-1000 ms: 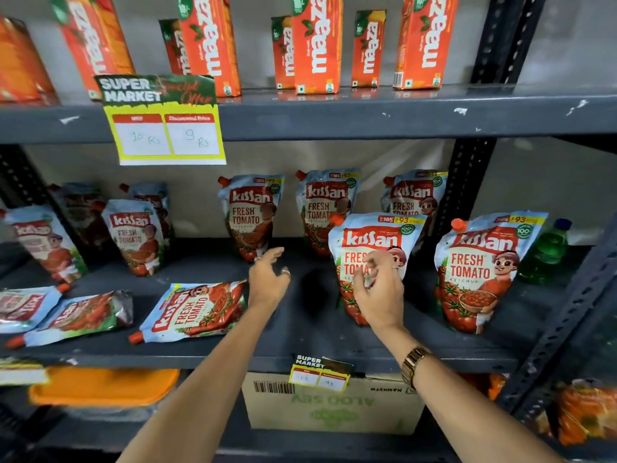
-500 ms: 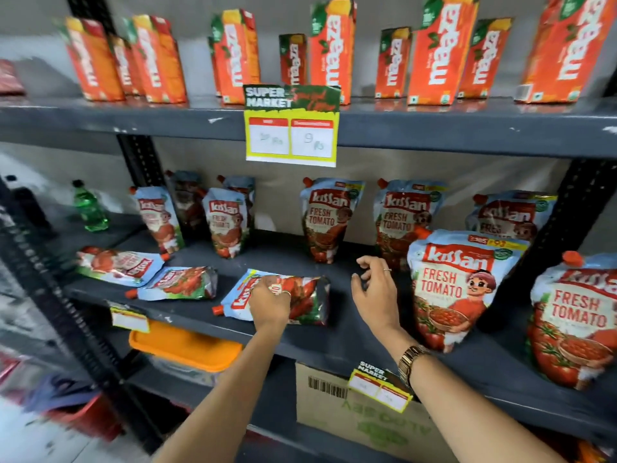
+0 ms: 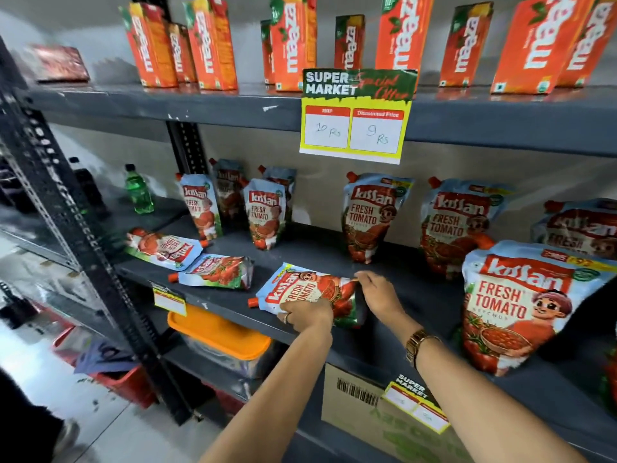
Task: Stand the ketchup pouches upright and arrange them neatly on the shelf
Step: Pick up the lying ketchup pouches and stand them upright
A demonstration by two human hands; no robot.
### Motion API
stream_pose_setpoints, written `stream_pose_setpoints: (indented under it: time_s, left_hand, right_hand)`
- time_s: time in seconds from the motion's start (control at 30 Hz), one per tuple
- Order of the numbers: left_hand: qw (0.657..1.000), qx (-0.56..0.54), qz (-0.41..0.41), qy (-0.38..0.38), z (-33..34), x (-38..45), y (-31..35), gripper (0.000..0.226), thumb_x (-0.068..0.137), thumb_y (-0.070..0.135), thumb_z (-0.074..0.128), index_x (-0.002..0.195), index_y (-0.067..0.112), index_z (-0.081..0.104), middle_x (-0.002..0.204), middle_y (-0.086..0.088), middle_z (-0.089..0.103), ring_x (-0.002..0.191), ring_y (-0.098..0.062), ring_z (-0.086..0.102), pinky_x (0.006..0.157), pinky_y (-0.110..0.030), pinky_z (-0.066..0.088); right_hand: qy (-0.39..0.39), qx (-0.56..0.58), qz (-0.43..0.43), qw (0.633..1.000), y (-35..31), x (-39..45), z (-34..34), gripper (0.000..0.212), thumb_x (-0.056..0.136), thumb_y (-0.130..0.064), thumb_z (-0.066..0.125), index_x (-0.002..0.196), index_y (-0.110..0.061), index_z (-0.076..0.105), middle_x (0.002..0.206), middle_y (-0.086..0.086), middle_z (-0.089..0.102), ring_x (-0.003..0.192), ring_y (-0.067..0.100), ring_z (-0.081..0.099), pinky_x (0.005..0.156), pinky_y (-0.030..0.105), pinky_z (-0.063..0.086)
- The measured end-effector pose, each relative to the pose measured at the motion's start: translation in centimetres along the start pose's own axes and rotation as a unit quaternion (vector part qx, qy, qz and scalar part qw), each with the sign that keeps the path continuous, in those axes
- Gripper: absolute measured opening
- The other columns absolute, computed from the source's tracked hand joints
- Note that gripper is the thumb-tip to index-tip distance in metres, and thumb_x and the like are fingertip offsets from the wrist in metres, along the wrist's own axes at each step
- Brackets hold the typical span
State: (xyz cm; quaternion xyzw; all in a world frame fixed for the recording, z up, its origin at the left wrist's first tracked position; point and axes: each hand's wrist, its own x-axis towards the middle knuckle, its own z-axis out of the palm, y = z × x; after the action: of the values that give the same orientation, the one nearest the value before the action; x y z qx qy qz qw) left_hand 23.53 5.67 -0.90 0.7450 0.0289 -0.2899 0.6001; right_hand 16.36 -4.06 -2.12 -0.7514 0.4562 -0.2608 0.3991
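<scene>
A ketchup pouch point(image 3: 302, 290) lies flat near the front of the dark shelf point(image 3: 417, 305), its red cap pointing left. My left hand point(image 3: 305, 316) grips its near edge. My right hand point(image 3: 379, 292) pinches its far right end. Two more pouches lie flat to the left: one point(image 3: 218, 272) beside it and one point(image 3: 163, 248) at the shelf's left end. Several pouches stand upright along the back, such as one point(image 3: 369, 217) behind my hands. A large upright pouch point(image 3: 516, 305) stands at the front right.
Orange juice cartons point(image 3: 290, 45) line the upper shelf, with a price sign point(image 3: 355, 116) hanging from its edge. A green bottle point(image 3: 138, 190) stands on the neighbouring shelf at left. Below are an orange-lidded tub point(image 3: 220, 337) and a cardboard box point(image 3: 367, 409). A black upright post point(image 3: 76, 222) stands left.
My view swung left. My right hand left the upright front pouch and moved to the flat pouch. My left hand came down and took hold of that pouch's near edge.
</scene>
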Motion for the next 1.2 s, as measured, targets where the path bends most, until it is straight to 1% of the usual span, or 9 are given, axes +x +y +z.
stream_pose_setpoints:
  time_s: [0.2, 0.3, 0.43, 0.57, 0.67, 0.77, 0.9, 1.03, 1.2]
  left_hand:
    - [1.0, 0.01, 0.026, -0.011, 0.4, 0.8, -0.1, 0.065, 0.079, 0.011, 0.061, 0.136, 0.002, 0.031, 0.139, -0.022, 0.036, 0.115, -0.038, 0.049, 0.096, -0.039, 0.046]
    - [0.999, 0.009, 0.035, -0.008, -0.3, 2.5, 0.5, 0.048, 0.08, 0.009, 0.058, 0.126, 0.002, 0.047, 0.132, -0.02, 0.049, 0.111, -0.036, 0.054, 0.094, -0.036, 0.046]
    - [0.997, 0.019, 0.067, -0.012, -1.6, 5.6, 1.6, 0.035, 0.081, 0.002, 0.055, 0.115, 0.0, 0.058, 0.12, -0.02, 0.062, 0.108, -0.033, 0.058, 0.09, -0.033, 0.046]
    - [0.988, 0.028, 0.089, -0.122, -3.3, 9.5, 2.1, 0.027, 0.076, -0.01, 0.06, 0.102, -0.003, 0.06, 0.12, -0.025, 0.062, 0.101, -0.034, 0.061, 0.085, -0.04, 0.052]
    - [0.984, 0.063, 0.049, -0.158, -4.7, 10.9, 2.4, 0.039, 0.066, -0.01, 0.073, 0.102, -0.008, 0.059, 0.117, -0.026, 0.061, 0.098, -0.036, 0.062, 0.083, -0.042, 0.051]
    - [0.982, 0.067, 0.017, -0.178, -5.1, 10.9, 2.4, 0.043, 0.065, -0.003, 0.077, 0.102, -0.009, 0.057, 0.094, -0.021, 0.065, 0.076, -0.029, 0.061, 0.072, -0.038, 0.051]
    - [0.977, 0.066, 0.008, -0.201, -5.3, 11.1, 2.2, 0.023, 0.069, 0.0, 0.076, 0.083, -0.004, 0.059, 0.078, -0.015, 0.062, 0.068, -0.025, 0.057, 0.076, -0.038, 0.047]
    - [0.979, 0.035, 0.029, -0.2, -5.6, 10.7, 2.1, 0.02, 0.072, -0.005, 0.072, 0.063, 0.005, 0.057, 0.084, -0.014, 0.063, 0.08, -0.026, 0.058, 0.074, -0.035, 0.05]
    - [0.97, -0.012, 0.085, -0.229, -5.6, 10.0, 3.1, 0.029, 0.075, -0.015, 0.062, 0.104, -0.009, 0.062, 0.103, -0.017, 0.063, 0.08, -0.022, 0.062, 0.06, -0.021, 0.055]
  right_hand:
    - [-0.002, 0.037, 0.052, 0.998, -0.5, 0.3, -0.7, 0.026, 0.083, -0.025, 0.054, 0.09, -0.003, 0.068, 0.098, 0.017, 0.068, 0.099, 0.032, 0.059, 0.086, 0.039, 0.049]
    - [-0.037, 0.075, 0.11, 0.99, -1.3, -0.1, -1.3, 0.025, 0.076, -0.024, 0.064, 0.084, 0.0, 0.066, 0.077, 0.014, 0.061, 0.073, 0.031, 0.063, 0.059, 0.041, 0.059]
    - [-0.118, 0.092, 0.157, 0.976, -1.8, -1.5, -0.5, 0.021, 0.076, -0.021, 0.068, 0.071, -0.005, 0.055, 0.069, 0.017, 0.061, 0.041, 0.024, 0.062, 0.032, 0.025, 0.049]
    - [-0.166, 0.104, 0.167, 0.966, -2.4, -2.2, 0.6, 0.027, 0.082, -0.03, 0.064, 0.072, -0.007, 0.055, 0.07, 0.012, 0.061, 0.038, 0.019, 0.062, 0.033, 0.022, 0.049]
    - [-0.135, 0.137, 0.195, 0.962, -2.9, -1.8, 1.4, 0.031, 0.083, -0.033, 0.063, 0.089, -0.004, 0.054, 0.08, 0.013, 0.059, 0.061, 0.027, 0.064, 0.046, 0.032, 0.055]
    - [-0.117, 0.199, 0.244, 0.942, -3.1, -1.6, 2.2, 0.04, 0.082, -0.031, 0.064, 0.108, -0.003, 0.049, 0.101, 0.015, 0.058, 0.087, 0.032, 0.061, 0.059, 0.037, 0.053]
    - [-0.116, 0.273, 0.272, 0.915, -3.4, -1.5, 3.3, 0.039, 0.079, -0.016, 0.067, 0.11, -0.002, 0.048, 0.103, 0.015, 0.062, 0.085, 0.029, 0.061, 0.062, 0.034, 0.05]
    - [-0.076, 0.298, 0.274, 0.911, -3.4, -1.3, 3.9, 0.017, 0.074, -0.003, 0.069, 0.088, 0.0, 0.059, 0.084, 0.013, 0.067, 0.071, 0.026, 0.063, 0.058, 0.031, 0.05]
    - [-0.053, 0.303, 0.192, 0.932, -3.9, -1.0, 4.3, 0.018, 0.077, 0.001, 0.066, 0.063, -0.011, 0.062, 0.065, -0.002, 0.064, 0.058, 0.01, 0.057, 0.036, 0.012, 0.041]
